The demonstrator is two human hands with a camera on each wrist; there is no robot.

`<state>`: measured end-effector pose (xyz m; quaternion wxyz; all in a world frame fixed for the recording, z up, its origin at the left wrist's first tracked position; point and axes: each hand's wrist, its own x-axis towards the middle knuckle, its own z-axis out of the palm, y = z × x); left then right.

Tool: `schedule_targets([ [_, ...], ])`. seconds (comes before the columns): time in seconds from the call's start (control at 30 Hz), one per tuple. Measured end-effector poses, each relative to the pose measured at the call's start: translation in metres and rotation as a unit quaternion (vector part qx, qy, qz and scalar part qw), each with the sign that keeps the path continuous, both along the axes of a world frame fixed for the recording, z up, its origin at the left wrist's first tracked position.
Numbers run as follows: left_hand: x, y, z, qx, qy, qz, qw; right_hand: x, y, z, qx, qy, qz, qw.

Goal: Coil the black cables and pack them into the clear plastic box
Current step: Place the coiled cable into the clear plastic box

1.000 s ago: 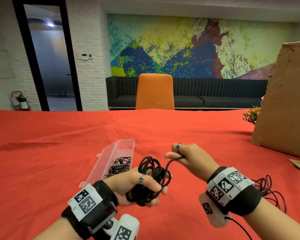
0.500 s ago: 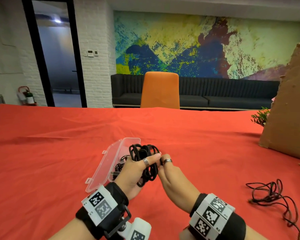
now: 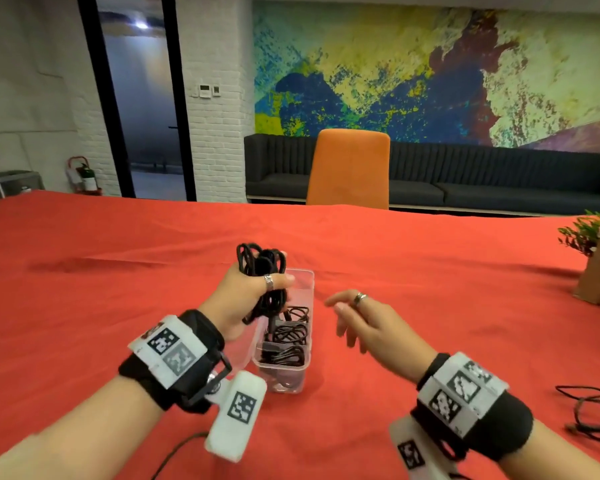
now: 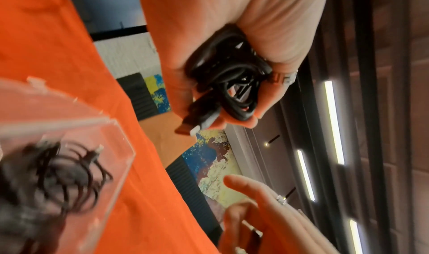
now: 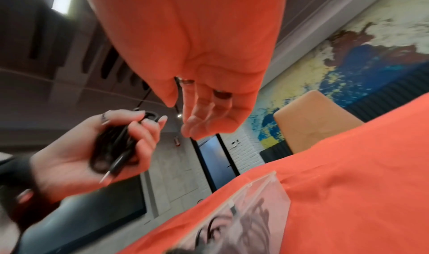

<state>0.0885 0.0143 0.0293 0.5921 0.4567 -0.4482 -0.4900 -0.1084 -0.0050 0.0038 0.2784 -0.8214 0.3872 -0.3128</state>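
Clear box (image 3: pixel 305 282) holds coiled cables (image 3: pixel 290 334).

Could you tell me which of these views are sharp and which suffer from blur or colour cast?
Head view: mostly sharp, wide-angle bending at the edges; the coiled cable in the left hand reads clearly. Left wrist view: the clear plastic box is smeared, the palm tinted orange by the red cloth. Right wrist view: motion blur throughout, the right hand strongly orange-tinted.

Counter cloth (image 3: pixel 430 289): plain red.
Coiled cable bundle (image 3: pixel 261 265): black.
Plastic box (image 3: pixel 307 285): clear.
Chair (image 3: pixel 349 168): orange.
Wrist bands (image 3: pixel 168 348): black-white squares.
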Motion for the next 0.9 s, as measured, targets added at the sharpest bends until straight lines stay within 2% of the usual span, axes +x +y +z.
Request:
schedule_targets([
  [0.07, 0.009, -0.015, 0.005, 0.001, -0.098, -0.023, 0.995, 0.006, -0.027, 0.006, 0.015, 0.0, -0.024, 1.0],
  [0.17, 0.015, -0.042, 0.008, 0.009, -0.216, -0.049, 0.975, 0.02, -0.065, 0.007, 0.004, 0.059, -0.04, 0.997],
  [0.27, 0.021, -0.073, 0.008, 0.01, -0.285, -0.063, 0.956, 0.038, -0.097, -0.005, 0.004, 0.124, -0.056, 0.991],
  [0.37, 0.022, -0.106, 0.01, 0.005, -0.35, -0.062, 0.935, 0.054, -0.127, -0.017, 0.022, 0.102, -0.077, 0.992],
  [0.43, 0.022, -0.126, 0.008, 0.007, -0.389, -0.053, 0.92, 0.064, -0.147, -0.025, 0.035, 0.126, -0.081, 0.988],
  [0.57, 0.026, -0.155, -0.006, 0.018, -0.411, -0.014, 0.911, 0.079, -0.175, -0.055, 0.04, 0.303, -0.056, 0.95],
  [0.73, 0.037, -0.163, -0.023, 0.052, -0.414, -0.006, 0.909, 0.089, -0.19, -0.058, 0.008, 0.349, -0.073, 0.934],
  [0.9, 0.043, -0.154, -0.02, 0.063, -0.421, -0.02, 0.905, 0.081, -0.182, -0.045, -0.057, 0.444, -0.093, 0.889],
])
